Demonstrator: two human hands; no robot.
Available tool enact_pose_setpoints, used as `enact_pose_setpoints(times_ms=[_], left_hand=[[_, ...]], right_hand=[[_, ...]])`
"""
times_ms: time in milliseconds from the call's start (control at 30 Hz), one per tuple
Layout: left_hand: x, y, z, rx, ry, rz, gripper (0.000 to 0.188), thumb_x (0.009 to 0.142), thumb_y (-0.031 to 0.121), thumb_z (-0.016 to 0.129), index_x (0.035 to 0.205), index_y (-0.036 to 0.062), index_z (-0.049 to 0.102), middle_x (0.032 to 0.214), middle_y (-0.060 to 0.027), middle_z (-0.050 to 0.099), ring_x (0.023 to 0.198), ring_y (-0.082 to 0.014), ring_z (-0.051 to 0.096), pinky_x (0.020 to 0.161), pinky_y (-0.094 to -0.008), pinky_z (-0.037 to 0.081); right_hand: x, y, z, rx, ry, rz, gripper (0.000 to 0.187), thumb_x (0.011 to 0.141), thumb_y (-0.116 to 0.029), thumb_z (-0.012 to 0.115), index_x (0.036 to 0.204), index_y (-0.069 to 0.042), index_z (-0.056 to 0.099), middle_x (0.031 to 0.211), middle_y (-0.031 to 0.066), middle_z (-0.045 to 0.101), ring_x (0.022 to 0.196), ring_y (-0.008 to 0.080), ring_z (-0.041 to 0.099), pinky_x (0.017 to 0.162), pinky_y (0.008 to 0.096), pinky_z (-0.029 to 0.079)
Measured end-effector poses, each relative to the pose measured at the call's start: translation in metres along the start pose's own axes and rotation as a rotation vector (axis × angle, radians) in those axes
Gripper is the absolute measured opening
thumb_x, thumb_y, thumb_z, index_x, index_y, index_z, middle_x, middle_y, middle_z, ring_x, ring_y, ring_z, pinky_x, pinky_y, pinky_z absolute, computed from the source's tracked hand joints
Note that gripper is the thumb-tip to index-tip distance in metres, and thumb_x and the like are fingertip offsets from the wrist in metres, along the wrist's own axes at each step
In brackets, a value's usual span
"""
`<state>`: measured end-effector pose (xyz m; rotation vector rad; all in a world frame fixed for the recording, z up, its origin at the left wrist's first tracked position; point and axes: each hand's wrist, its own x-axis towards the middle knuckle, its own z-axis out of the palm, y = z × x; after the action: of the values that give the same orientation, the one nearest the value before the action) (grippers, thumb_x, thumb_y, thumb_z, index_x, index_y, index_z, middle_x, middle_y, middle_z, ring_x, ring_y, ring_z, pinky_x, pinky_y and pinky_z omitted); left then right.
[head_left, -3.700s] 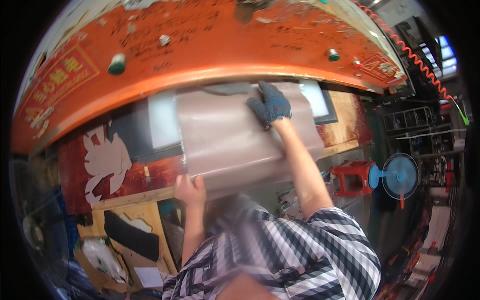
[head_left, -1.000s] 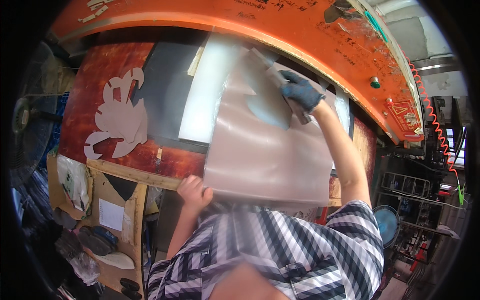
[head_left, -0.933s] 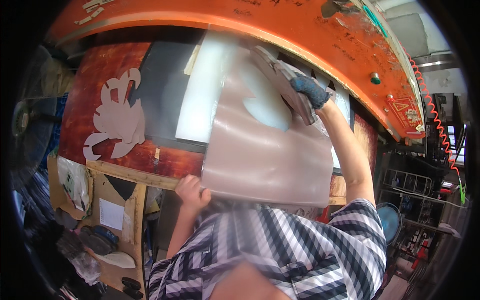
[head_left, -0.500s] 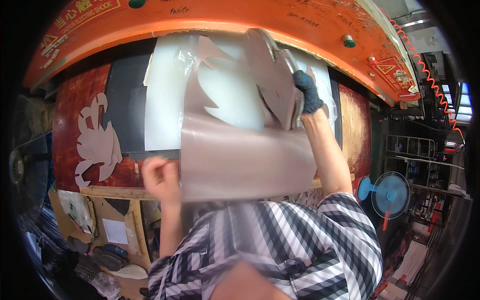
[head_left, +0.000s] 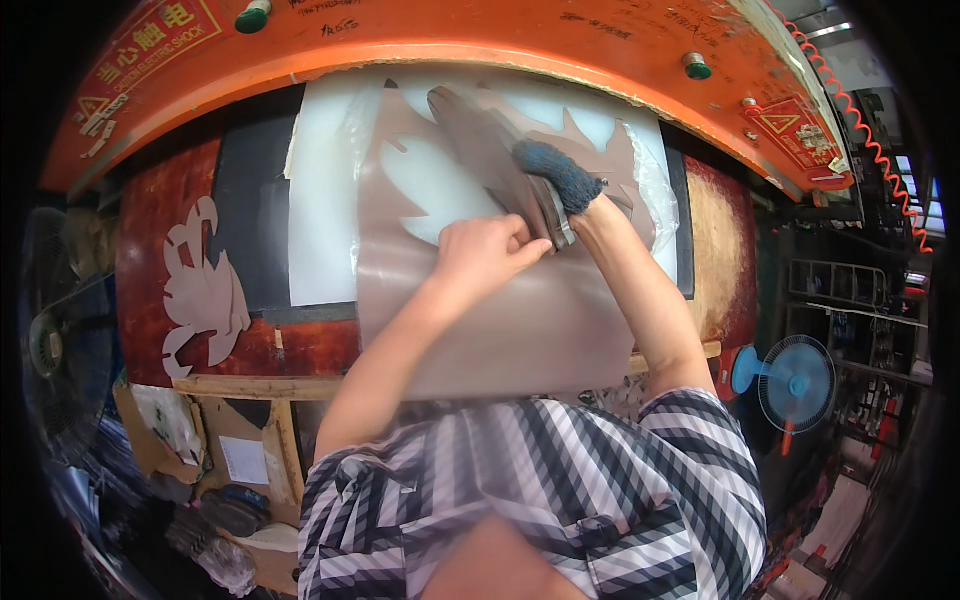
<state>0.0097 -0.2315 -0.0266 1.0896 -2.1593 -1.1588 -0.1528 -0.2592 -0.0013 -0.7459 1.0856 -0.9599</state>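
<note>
My right hand [head_left: 558, 176], in a dark blue knitted glove, grips a long metal-edged cutting die [head_left: 500, 160], tilted above the sheet. A brownish face shows on the die's left side. My bare left hand [head_left: 492, 247] has its fingers curled, with thumb and forefinger at the die's lower end; what they pinch, if anything, is hidden. Under both hands lies a brownish-mauve sheet of material [head_left: 480, 340], with curved shapes cut out of its far part. A white board [head_left: 322, 200] shows beneath it and through the cutouts.
Several cut pieces [head_left: 205, 290] lie stacked on the red-brown table [head_left: 150, 240] at left. An orange machine beam [head_left: 420, 50] spans the far side, with green-capped buttons [head_left: 697, 66]. At right stand a blue fan [head_left: 795, 385] and a coiled red cord [head_left: 870, 140].
My left hand has moved up and right from the sheet's near-left edge to the die. My right hand has brought the die left and turned it, tilting it further.
</note>
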Motion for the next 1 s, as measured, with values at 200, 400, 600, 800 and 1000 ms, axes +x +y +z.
enact_pose_setpoints(times_ms=[200, 400, 600, 800, 1000], left_hand=[[-0.002, 0.011, 0.006, 0.134, 0.22, 0.136, 0.042, 0.069, 0.048, 0.077, 0.069, 0.0088, 0.061, 0.065, -0.0035, 0.063, 0.059, -0.0257, 0.063, 0.054, -0.039, 0.048], [-0.001, -0.008, 0.021, 0.143, 0.252, 0.289, 0.028, 0.073, 0.033, 0.073, 0.068, 0.0097, 0.059, 0.066, -0.0049, 0.063, 0.055, -0.0255, 0.062, 0.049, -0.0387, 0.048], [-0.032, -0.055, -0.028, 0.062, 0.617, 0.287, 0.006, 0.081, 0.008, 0.057, 0.075, 0.0064, 0.058, 0.06, -0.0047, 0.054, 0.048, -0.0179, 0.052, 0.045, -0.0331, 0.041], [-0.134, -0.102, -0.14, -0.992, 1.032, -0.291, 0.022, 0.095, 0.022, 0.042, 0.083, 0.0072, 0.054, 0.068, 0.0019, 0.05, 0.05, -0.0057, 0.038, 0.044, -0.021, 0.031], [-0.213, -0.118, -0.152, -0.775, 1.044, -0.531, 0.025, 0.099, 0.023, 0.043, 0.08, 0.0107, 0.053, 0.066, 0.0036, 0.048, 0.054, -0.0041, 0.042, 0.047, -0.0201, 0.034]], right_hand=[[0.003, -0.005, 0.002, -0.056, 0.017, 0.016, 0.062, 0.081, -0.028, 0.067, 0.134, -0.005, 0.047, 0.117, 0.0158, 0.061, 0.1, 0.028, 0.064, 0.085, 0.0405, 0.056], [0.003, -0.011, 0.005, -0.104, 0.035, 0.018, 0.061, 0.081, -0.026, 0.067, 0.134, -0.005, 0.046, 0.117, 0.0154, 0.062, 0.099, 0.0272, 0.064, 0.085, 0.0397, 0.056], [0.01, -0.011, -0.002, -0.129, 0.056, 0.013, 0.06, 0.082, -0.025, 0.066, 0.134, -0.005, 0.046, 0.116, 0.0149, 0.062, 0.098, 0.0263, 0.065, 0.084, 0.0389, 0.056], [0.013, -0.004, -0.017, 0.182, 0.031, 0.089, 0.053, 0.085, -0.024, 0.065, 0.132, -0.004, 0.049, 0.113, 0.0092, 0.062, 0.096, 0.0187, 0.062, 0.08, 0.0295, 0.052], [0.018, -0.012, -0.021, 0.047, 0.043, 0.036, 0.055, 0.084, -0.024, 0.066, 0.133, -0.004, 0.049, 0.114, 0.0104, 0.061, 0.097, 0.0198, 0.062, 0.081, 0.0305, 0.052]])
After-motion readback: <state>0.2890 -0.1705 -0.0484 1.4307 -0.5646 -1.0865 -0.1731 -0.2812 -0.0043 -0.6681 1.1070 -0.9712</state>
